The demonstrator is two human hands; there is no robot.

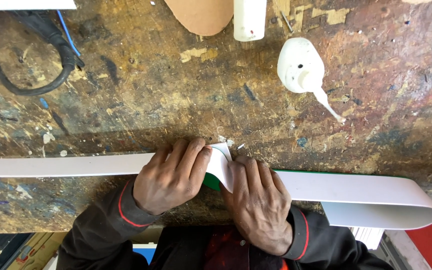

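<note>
A long white flexible strip [66,165] with a green underside lies across the worn wooden workbench [166,100]. At the right it bends back under itself in a loop [416,210]. My left hand [173,175] presses down on the strip near its middle, fingers curled over a folded white end [222,162]. My right hand [258,200] lies beside it, fingers flat on the strip and touching the fold. A bit of green [212,182] shows between my two hands.
A white glue bottle [301,67] with a long nozzle lies on its side at the back right. Another white bottle [249,19] and a tan cardboard piece [201,15] sit at the far edge. A black cable [21,75] curls at the back left.
</note>
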